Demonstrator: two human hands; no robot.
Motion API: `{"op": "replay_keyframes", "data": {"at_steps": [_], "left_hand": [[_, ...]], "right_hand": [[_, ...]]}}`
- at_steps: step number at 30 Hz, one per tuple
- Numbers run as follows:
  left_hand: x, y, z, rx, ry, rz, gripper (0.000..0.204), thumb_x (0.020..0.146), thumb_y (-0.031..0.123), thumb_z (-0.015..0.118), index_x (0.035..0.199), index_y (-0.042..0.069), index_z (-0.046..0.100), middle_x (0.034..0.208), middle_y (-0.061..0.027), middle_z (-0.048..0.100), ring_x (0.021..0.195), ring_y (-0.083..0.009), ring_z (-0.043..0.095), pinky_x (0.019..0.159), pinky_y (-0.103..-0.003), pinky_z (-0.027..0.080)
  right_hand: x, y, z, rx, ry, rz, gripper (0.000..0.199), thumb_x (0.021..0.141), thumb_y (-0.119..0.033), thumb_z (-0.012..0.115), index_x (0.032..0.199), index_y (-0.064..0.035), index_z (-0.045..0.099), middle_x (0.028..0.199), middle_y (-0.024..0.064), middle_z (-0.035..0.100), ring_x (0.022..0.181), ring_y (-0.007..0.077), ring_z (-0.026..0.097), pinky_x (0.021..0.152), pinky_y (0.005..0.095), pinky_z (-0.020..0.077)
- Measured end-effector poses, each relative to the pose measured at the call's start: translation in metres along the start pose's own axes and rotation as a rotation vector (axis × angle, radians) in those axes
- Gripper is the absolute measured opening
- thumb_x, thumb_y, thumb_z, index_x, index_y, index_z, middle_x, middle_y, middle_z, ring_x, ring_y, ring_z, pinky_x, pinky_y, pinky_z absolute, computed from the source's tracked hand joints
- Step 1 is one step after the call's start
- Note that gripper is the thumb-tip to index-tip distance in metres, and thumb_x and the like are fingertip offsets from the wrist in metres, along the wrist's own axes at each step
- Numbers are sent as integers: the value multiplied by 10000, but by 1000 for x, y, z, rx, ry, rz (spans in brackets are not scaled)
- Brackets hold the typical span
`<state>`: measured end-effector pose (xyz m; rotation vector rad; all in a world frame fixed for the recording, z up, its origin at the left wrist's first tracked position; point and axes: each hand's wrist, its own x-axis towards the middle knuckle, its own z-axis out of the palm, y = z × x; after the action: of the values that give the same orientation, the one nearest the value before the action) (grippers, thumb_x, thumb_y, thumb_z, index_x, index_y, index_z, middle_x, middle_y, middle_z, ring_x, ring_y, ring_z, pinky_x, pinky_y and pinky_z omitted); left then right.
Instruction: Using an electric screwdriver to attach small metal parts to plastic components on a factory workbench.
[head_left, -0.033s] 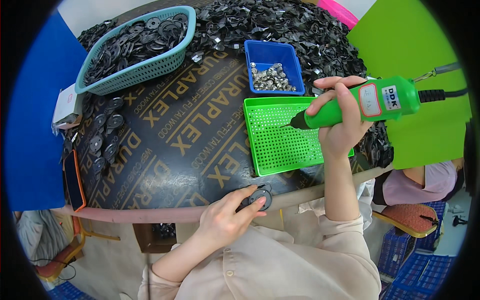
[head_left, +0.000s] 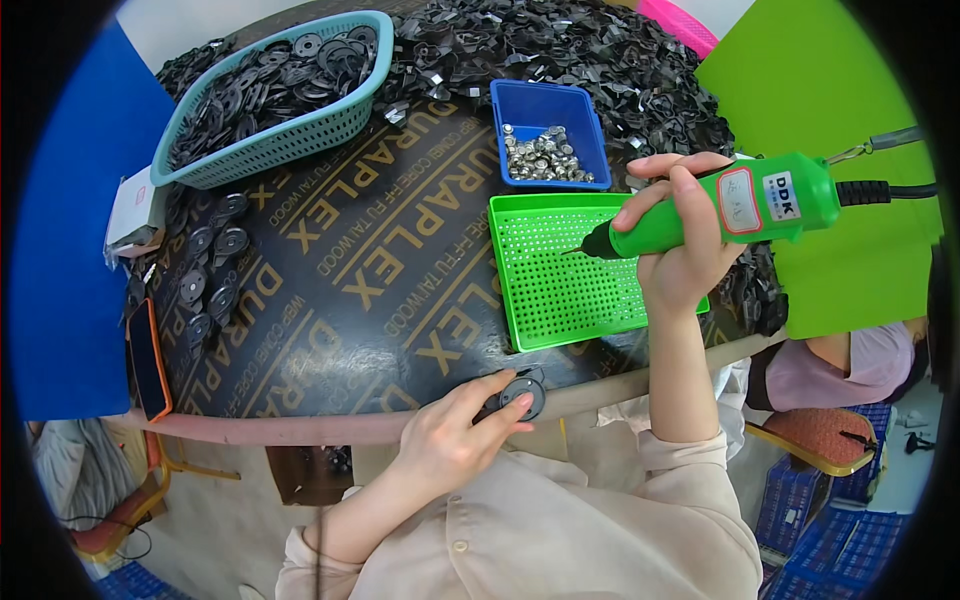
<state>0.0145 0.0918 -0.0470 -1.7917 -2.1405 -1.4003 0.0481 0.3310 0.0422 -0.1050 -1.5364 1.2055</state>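
Watching remotely via the head view, I've got 1 black disc (head_left: 521, 386) at the table's near edge, just nearer than the green tray's near-left corner & apart from it. Can't tell if it rests on the edge or is lifted slightly. My left hand (head_left: 455, 440) pinches it, digits on its far-left & near sides, approx. half the disc covered.

Progress, my read: this pc is mid-handling, not finished. The bit (head_left: 571, 251) is well apart from it, so no tool contact now. Can't tell if a fitting is already on it. Lots of similar stock is left: many discs in the aqua basket (head_left: 265, 153) far left, a loose cluster (head_left: 230, 242) on the table nearer than that, & small metal pcs (head_left: 548, 160) in the blue bin (head_left: 545, 103). Can't tell which, if any, are done.

Orientation: disc lies approx. face up; being round, no clear long axis, though a slim dark bit of it seems to jut far-right.

My right hand (head_left: 682, 258) has its fingers wrapped round the green driver (head_left: 728, 210), over the green tray (head_left: 560, 295); height above tray unclear. Driver's long axis runs right to left, bit pointing left & a touch near, cable (head_left: 908, 188) off the right end. Far side: a big heap of dark parts (head_left: 560, 45).
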Motion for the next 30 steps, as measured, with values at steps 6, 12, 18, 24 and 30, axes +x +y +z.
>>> {"op": "replay_keyframes", "data": {"at_steps": [6, 12, 18, 24, 30], "left_hand": [[-5, -4, 0, 16, 8, -36, 379, 635, 161, 860, 994, 126, 744, 1028, -129, 686, 793, -237, 698, 627, -300, 584], [-8, -2, 1, -37, 28, -11, 350, 669, 169, 844, 993, 104, 730, 1045, -131, 680, 809, -225, 688, 629, -296, 583], [-10, -8, 5, -44, 68, 33, 359, 696, 168, 832, 1028, 101, 713, 1076, -128, 670, 808, -231, 689, 594, -299, 580], [-7, -7, 4, -93, 51, 29, 351, 692, 150, 826, 1015, 72, 712, 1080, -131, 666, 848, -241, 686, 618, -310, 584], [-5, -6, 2, -106, 31, 24, 346, 683, 158, 830, 999, 69, 722, 1109, -126, 669, 867, -246, 679, 659, -308, 572]], "right_hand": [[0, 3, 5, 31, 5, 16, 160, 891, -29, 565, 975, 98, 516, 765, 207, 663, 499, 211, 631, 566, 304, 527], [3, 12, -21, -143, -134, 2, 196, 945, -92, 498, 1042, 75, 471, 898, 276, 638, 532, 255, 617, 535, 316, 501], [2, 18, -22, -7, -142, 84, 202, 957, -109, 474, 1083, 49, 466, 971, 292, 631, 575, 267, 610, 616, 351, 521], [7, -14, -29, 190, -67, 88, 247, 962, -137, 455, 1110, 57, 493, 1021, 339, 623, 581, 277, 631, 608, 336, 521], [-41, -90, -42, 257, -258, 13, 286, 958, -188, 390, 1149, 16, 447, 1101, 312, 563, 552, 236, 576, 552, 374, 484]]}}
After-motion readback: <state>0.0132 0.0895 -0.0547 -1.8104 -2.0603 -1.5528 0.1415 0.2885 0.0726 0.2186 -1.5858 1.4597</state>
